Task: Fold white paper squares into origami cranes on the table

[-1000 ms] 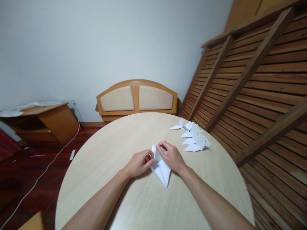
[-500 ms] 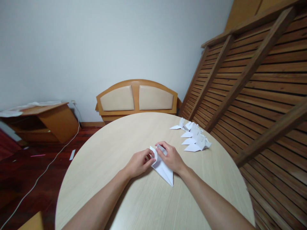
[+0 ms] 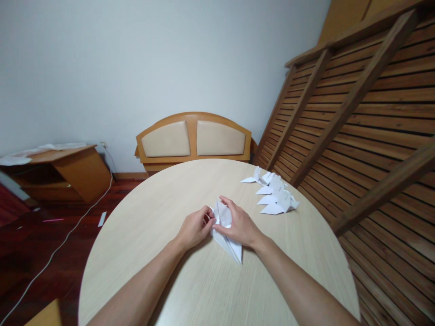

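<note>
A partly folded sheet of white paper [image 3: 227,244] lies on the round table, its long point toward me and its upper flaps standing up between my hands. My left hand [image 3: 198,226] pinches its left edge with thumb and fingertips. On the other side my right hand [image 3: 238,223] grips the paper, the thumb across its middle and the index finger at the back flap. Parts of the folds are hidden behind my fingers. Several finished white paper birds [image 3: 277,201] stand in an overlapping row to the right.
The light round table [image 3: 136,253] reaches close to a wooden headboard [image 3: 193,136] with cream panels. A slatted wooden frame [image 3: 370,113] leans along the right. At left are a low wooden cabinet [image 3: 78,174], a white cable [image 3: 73,231] and a paper strip [image 3: 102,219] on the floor.
My right thumb has moved down and left across the paper, and the fingers have spread wider. A back flap now stands up more. The paper has shifted slightly left.
</note>
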Demonstrator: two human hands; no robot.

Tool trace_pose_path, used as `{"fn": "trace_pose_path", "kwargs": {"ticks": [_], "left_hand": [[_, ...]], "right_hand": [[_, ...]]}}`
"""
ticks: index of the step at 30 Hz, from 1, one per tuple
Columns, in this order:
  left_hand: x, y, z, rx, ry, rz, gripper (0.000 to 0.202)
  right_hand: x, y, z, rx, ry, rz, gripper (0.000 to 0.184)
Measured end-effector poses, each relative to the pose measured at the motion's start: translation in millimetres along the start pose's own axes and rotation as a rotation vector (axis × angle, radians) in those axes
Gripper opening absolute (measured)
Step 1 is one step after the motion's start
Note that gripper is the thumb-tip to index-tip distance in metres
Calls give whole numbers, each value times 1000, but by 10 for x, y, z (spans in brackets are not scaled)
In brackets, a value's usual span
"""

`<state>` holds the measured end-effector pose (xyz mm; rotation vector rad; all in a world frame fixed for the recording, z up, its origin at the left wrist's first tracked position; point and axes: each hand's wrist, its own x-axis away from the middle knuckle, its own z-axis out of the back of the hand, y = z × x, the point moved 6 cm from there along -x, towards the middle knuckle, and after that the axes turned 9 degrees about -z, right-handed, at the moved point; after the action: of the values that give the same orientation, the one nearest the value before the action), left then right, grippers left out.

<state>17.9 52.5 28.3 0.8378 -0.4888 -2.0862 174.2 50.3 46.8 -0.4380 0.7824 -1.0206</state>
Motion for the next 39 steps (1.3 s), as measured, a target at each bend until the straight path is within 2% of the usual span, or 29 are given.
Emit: {"fn": "trace_pose_path", "kwargs": {"ticks": [2, 4, 12, 14, 19, 25, 32, 36, 39], "left_hand": [[0, -18, 20, -12, 17, 23, 8], [1, -42, 39, -34, 33, 40, 7], [-2, -127, 48, -105, 35, 88, 6], [-3, -128, 51, -109, 42, 91, 8], [2, -107, 71, -75, 82, 78, 10], [4, -65, 63, -59, 78, 37, 34], [5, 24, 34, -67, 35, -42, 32], [10, 8, 24, -54, 35, -25, 34], [10, -30, 17, -11, 45, -1, 34]], "right_hand": [[9, -11, -36, 45, -35, 36, 99], [10, 3, -68, 58, -57, 41, 105], [-6, 120, -118, 73, -76, 11, 103], [-15, 160, -100, 70, -74, -17, 97], [-43, 197, -28, 66, -77, -69, 64], [-55, 159, 22, 51, -86, -55, 52], [-62, 201, 30, 114, -37, -107, 34], [-76, 160, 64, 164, 29, -109, 11], [-81, 120, 85, 173, 70, -100, 5]]}}
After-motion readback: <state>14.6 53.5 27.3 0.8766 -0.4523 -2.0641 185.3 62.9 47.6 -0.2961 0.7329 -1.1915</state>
